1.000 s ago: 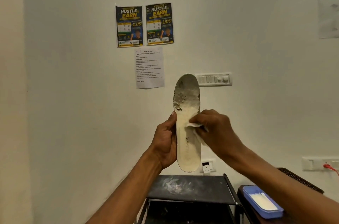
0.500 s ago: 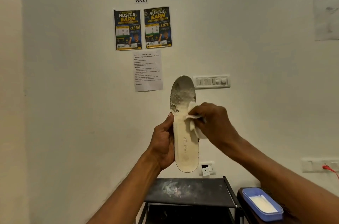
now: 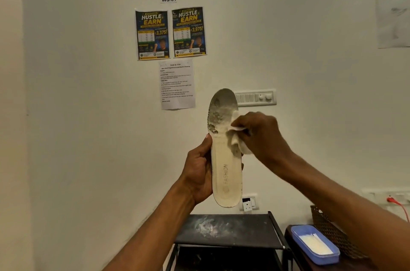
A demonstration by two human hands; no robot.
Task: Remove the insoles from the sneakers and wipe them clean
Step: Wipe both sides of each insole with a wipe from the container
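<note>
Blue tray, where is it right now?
In the head view the blue tray sits low on the right, on a dark stand between the black rack and a woven basket.

Soiled insole (image 3: 226, 173) in left hand (image 3: 198, 173), cloth (image 3: 238, 135) in right hand (image 3: 261, 137) against it

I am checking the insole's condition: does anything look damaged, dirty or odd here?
The insole is grey and pitted at its toe end, as if its surface has flaked off; the right hand presses a white cloth beside that patch. The black rack top carries a whitish smear.
</note>
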